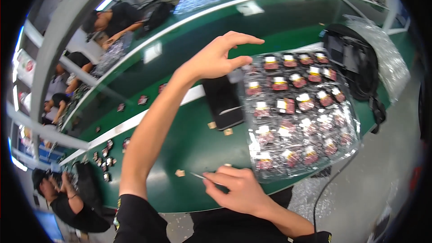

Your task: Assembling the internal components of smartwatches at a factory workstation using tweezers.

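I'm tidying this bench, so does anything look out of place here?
Yes: a few small tan pieces lie loose and scattered on the green table, two beside the black slab, while red-and-black items sit in rows on the clear tray.

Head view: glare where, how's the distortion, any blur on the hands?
Head view: glare speckles the clear plastic packaging, strongest over its nearer half; same view, fisheye bows the green table inside a black rim; same view, no heavy blur on left hand or right hand.
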`<action>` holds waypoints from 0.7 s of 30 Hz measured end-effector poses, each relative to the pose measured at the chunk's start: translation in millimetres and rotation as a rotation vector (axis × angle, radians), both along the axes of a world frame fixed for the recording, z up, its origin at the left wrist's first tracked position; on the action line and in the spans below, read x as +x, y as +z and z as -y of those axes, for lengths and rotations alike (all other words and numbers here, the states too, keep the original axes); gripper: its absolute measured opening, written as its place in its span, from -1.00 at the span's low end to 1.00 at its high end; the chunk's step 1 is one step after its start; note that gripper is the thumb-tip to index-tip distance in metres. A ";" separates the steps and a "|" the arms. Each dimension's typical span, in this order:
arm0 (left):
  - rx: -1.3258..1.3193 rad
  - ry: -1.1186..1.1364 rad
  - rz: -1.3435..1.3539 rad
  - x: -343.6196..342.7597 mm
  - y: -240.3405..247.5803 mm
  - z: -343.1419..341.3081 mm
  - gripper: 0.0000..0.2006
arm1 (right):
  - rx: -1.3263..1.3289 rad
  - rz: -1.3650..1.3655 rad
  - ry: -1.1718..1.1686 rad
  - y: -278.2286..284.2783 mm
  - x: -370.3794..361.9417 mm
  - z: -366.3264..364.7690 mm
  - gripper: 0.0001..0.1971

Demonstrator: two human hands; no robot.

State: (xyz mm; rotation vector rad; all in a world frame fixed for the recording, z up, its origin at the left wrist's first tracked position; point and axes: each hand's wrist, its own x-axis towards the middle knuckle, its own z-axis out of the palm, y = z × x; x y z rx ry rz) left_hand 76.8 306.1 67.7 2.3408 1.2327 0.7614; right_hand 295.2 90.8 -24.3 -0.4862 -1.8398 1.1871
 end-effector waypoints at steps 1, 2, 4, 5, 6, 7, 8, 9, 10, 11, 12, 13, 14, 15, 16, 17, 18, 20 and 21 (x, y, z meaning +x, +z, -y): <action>0.041 0.083 0.030 -9.3 -3.5 7.0 -0.57 | -0.002 -0.028 0.032 1.7 1.6 -0.3 -0.82; 0.112 0.128 -0.013 -29.6 -5.6 12.6 -0.64 | 0.008 -0.004 0.014 3.6 3.7 -0.8 -0.82; 0.220 0.263 -0.103 -72.4 -23.6 32.2 -0.81 | 0.011 0.005 0.026 4.8 7.7 -0.9 -0.82; 0.275 0.341 -0.191 -95.5 -33.6 51.2 -0.84 | 0.029 0.046 0.032 5.3 7.8 -0.5 -0.81; 0.242 0.390 -0.293 -115.0 -43.8 71.0 -0.85 | 0.048 0.094 0.031 4.8 7.8 -1.2 -0.80; 0.208 0.442 -0.394 -132.1 -51.9 92.1 -0.86 | 0.052 0.077 0.064 6.7 7.2 -1.2 -0.80; 0.181 0.489 -0.316 -144.8 -65.9 109.3 -0.87 | 0.067 0.106 0.062 7.9 6.5 -1.4 -0.80; 0.157 0.526 -0.229 -148.5 -70.5 121.2 -0.88 | 0.083 0.142 0.050 7.7 6.4 -0.3 -0.80; 0.116 0.546 -0.234 -155.9 -71.5 129.1 -0.88 | 0.106 0.123 0.028 3.6 4.5 1.2 -0.81; 0.118 0.564 -0.234 -162.3 -73.4 133.6 -0.88 | 0.111 0.122 0.044 3.9 2.6 -0.3 -0.81; 0.135 0.566 -0.244 -159.5 -72.6 135.7 -0.88 | 0.118 0.138 0.038 4.7 2.8 -1.0 -0.81; 0.152 0.567 -0.253 -156.8 -71.8 137.5 -0.88 | 0.125 0.156 0.030 5.1 2.3 -1.3 -0.81; 0.134 0.575 -0.232 -154.7 -70.2 140.1 -0.87 | 0.117 0.155 0.035 4.3 0.7 -1.2 -0.82; 0.137 0.586 -0.224 -155.1 -68.6 141.8 -0.87 | 0.124 0.161 0.044 3.8 -0.8 -1.2 -0.82; 0.146 0.599 -0.234 -155.1 -67.1 142.9 -0.85 | 0.112 0.160 0.034 3.0 -1.8 -1.0 -0.83; 0.154 0.611 -0.244 -155.5 -66.6 143.3 -0.84 | 0.100 0.159 0.024 2.7 -2.1 -0.7 -0.83; 0.157 0.621 -0.238 -159.8 -68.1 143.5 -0.84 | 0.107 0.164 0.032 3.1 -3.7 0.3 -0.83; 0.178 0.630 -0.396 -168.4 -71.0 142.9 -0.85 | 0.037 0.138 -0.012 4.0 -6.3 2.2 -0.81; 0.178 0.645 -0.395 -174.0 -73.5 144.3 -0.85 | 0.041 0.140 0.003 5.1 -6.5 2.7 -0.81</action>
